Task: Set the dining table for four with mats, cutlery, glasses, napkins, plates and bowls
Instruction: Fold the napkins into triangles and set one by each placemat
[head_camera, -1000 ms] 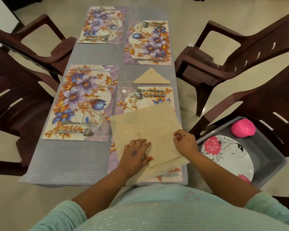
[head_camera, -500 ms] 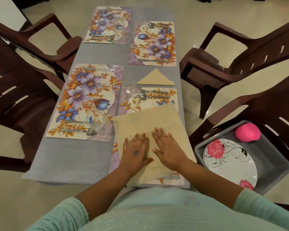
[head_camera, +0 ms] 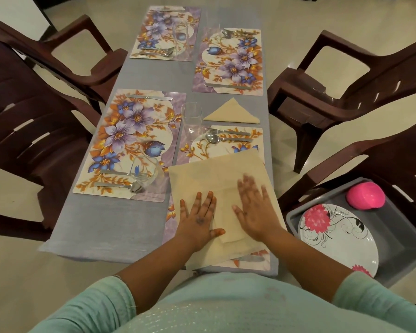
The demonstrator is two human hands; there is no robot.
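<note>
Both hands lie flat, fingers straight and spread, on a beige napkin (head_camera: 216, 174) covering the nearest place mat (head_camera: 175, 212) at the desk's (head_camera: 106, 224) near right corner. The left hand (head_camera: 198, 221) presses its left half; the right hand (head_camera: 253, 210) presses its right half. A folded triangular napkin (head_camera: 231, 112) lies beyond, beside a glass (head_camera: 191, 121).

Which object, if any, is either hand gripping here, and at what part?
Nothing is gripped. The left hand and the right hand lie flat, fingers straight, pressing the beige napkin down near its middle fold on the near right mat.
</note>
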